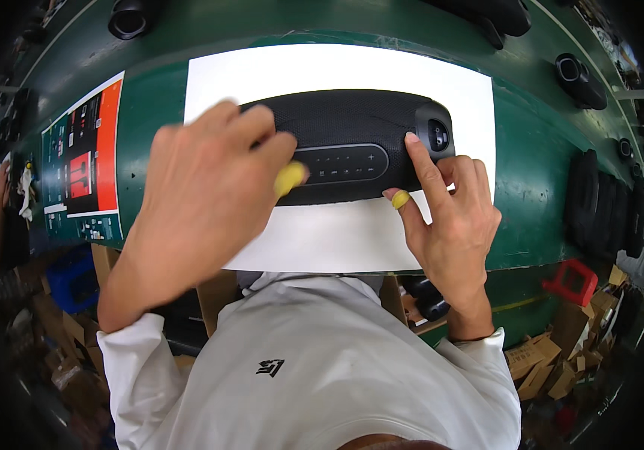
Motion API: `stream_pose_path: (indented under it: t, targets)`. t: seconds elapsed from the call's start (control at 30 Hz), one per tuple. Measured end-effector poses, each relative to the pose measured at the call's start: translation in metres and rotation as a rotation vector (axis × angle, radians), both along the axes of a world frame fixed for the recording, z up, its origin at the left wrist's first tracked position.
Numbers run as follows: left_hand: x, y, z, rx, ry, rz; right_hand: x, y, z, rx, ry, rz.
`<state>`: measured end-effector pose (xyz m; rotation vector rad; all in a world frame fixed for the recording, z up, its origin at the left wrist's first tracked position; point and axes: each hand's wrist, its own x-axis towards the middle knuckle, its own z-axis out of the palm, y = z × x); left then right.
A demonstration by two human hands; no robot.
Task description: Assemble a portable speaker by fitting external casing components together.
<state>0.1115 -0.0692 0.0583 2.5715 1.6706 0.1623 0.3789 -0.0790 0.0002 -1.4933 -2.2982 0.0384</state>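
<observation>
A black cylindrical portable speaker (344, 120) lies lengthwise on a white sheet (322, 244), its oval button panel facing up. Over its left end is my left hand (206, 184), fingers curled and smeared by motion; a yellow finger cot (290, 180) covers its thumb tip. Whether that hand grips anything is hidden. At the right end, my right hand (453, 206) has its index fingertip on top of the speaker and its thumb, in another yellow finger cot (400, 198), against the near side. The speaker's left end is mostly behind my left hand.
The sheet lies on a green bench (528, 187). A printed orange and black sheet (86, 157) is at the left. Other black speakers (581, 79) stand along the far side and right. Beyond the bench's near edge are a red plastic frame (571, 282), a blue one (73, 279) and cardboard (536, 356).
</observation>
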Motion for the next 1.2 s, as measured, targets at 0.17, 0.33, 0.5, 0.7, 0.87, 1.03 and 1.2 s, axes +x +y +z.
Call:
stream_pose_path:
  t: [0.17,0.33,0.5,0.7,0.87,1.03,1.2]
  targets:
    - [0.024,0.075,-0.040,-0.043,-0.193,-0.023,0.009,0.008,-0.007,0.091,0.031,0.058]
    - [0.049,0.094,-0.069,-0.144,0.132,-0.085,0.016,0.010,-0.019,0.083,0.105,0.113]
    - [0.049,0.095,-0.067,-0.127,-0.042,-0.051,0.024,0.050,0.000,0.015,0.224,0.219]
    - [0.045,0.093,-0.065,-0.038,-0.018,-0.102,0.014,0.097,0.005,-0.340,0.224,0.455]
    - [0.031,0.097,-0.073,-0.110,-0.158,-0.070,0.008,0.086,0.018,-0.497,0.239,0.326]
    - [-0.039,0.087,-0.044,-0.332,-0.389,0.281,0.008,0.079,0.017,-0.481,0.213,0.237]
    - [-0.017,0.045,-0.079,0.096,-0.133,0.163,0.006,0.081,0.010,-0.458,0.262,0.275]
